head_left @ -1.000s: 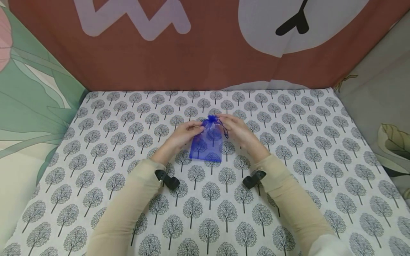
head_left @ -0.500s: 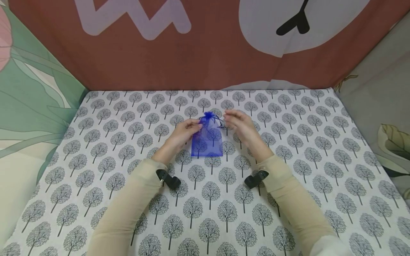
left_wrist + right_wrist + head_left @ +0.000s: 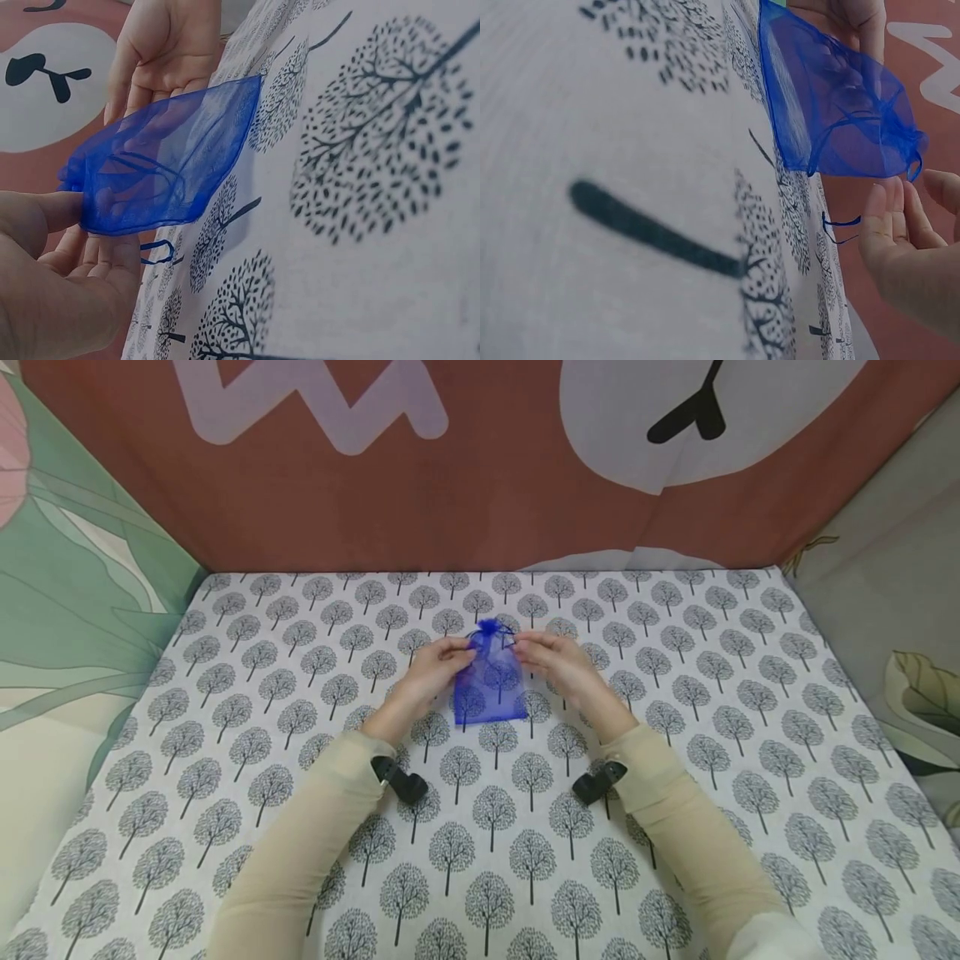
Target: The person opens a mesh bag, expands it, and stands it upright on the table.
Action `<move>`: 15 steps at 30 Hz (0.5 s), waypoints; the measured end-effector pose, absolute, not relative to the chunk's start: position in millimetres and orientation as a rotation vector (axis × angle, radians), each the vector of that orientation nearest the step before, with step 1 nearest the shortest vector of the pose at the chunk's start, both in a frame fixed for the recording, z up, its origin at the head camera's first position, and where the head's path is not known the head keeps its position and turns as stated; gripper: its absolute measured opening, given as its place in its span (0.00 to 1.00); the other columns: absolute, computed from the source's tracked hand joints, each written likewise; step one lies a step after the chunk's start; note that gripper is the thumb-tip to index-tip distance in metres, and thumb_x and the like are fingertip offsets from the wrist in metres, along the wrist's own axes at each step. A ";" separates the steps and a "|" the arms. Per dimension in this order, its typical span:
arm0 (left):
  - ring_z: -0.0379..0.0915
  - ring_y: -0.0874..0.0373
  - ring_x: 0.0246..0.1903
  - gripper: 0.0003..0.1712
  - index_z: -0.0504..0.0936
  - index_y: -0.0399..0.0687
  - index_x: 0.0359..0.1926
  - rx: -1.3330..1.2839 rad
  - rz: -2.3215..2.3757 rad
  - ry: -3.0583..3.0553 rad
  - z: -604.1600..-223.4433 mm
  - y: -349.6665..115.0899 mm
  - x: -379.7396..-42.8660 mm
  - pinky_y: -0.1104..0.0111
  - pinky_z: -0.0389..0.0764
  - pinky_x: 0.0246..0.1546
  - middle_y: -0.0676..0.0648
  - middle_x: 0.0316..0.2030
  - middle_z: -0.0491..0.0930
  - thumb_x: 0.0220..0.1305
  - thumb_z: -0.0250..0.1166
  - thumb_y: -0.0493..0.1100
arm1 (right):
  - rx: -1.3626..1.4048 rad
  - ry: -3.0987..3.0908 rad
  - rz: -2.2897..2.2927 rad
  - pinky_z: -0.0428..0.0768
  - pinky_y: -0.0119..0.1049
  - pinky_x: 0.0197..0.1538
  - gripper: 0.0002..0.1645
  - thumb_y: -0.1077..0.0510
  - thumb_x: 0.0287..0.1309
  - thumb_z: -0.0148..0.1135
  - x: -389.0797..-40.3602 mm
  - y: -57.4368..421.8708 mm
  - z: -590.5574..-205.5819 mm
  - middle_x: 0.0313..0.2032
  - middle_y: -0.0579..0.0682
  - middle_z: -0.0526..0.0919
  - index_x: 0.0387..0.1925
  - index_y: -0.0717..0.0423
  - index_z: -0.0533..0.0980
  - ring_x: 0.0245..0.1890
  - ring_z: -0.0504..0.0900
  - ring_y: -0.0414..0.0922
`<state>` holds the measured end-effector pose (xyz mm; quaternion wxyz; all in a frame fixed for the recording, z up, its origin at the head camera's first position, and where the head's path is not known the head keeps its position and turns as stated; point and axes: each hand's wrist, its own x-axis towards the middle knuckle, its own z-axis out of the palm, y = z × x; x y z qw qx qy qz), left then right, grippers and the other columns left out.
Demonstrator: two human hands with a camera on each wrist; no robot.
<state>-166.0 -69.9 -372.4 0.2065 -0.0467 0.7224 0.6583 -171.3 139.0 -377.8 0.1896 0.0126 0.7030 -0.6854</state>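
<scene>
I'm holding a see-through blue bag [image 3: 491, 685] around the middle of the head view, mouth end toward the top, over the tree-print cloth [image 3: 750, 860]. My left hand [image 3: 433, 670] is pinching the upper left edge between thumb and fingers. My right hand [image 3: 561, 664] is reaching in at the upper right, fingertips up by the neck, but I can't tell if they're actually gripping anything. Progress-wise, the closing part is looking done to me: the neck is bunching into a tight ruffle, and a loop of cord [image 3: 843, 223] is dangling near the middle right of the right wrist view. I'm not spotting a bow or clear knot, so the ends are probably needing a tidy. Letting go is also left, since my left hand is gripping on.
</scene>
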 end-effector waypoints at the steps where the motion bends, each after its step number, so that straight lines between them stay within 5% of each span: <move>1: 0.73 0.61 0.41 0.22 0.68 0.36 0.61 -0.130 1.840 2.005 -372.5 -69.5 -166.0 0.70 0.80 0.52 0.36 0.56 0.75 0.68 0.54 0.36 | 0.025 1.978 -1.920 0.72 0.36 0.67 0.26 0.59 0.68 0.51 -170.9 138.6 -377.7 0.62 0.64 0.70 0.63 0.66 0.64 0.61 0.73 0.52; 15: 0.73 0.60 0.42 0.21 0.69 0.36 0.61 -0.131 1.859 1.989 -372.6 -64.6 -166.0 0.66 0.78 0.57 0.37 0.55 0.75 0.68 0.55 0.36 | 0.050 1.944 -1.916 0.77 0.31 0.61 0.25 0.62 0.66 0.53 -171.5 136.2 -377.0 0.57 0.56 0.75 0.62 0.66 0.66 0.46 0.79 0.36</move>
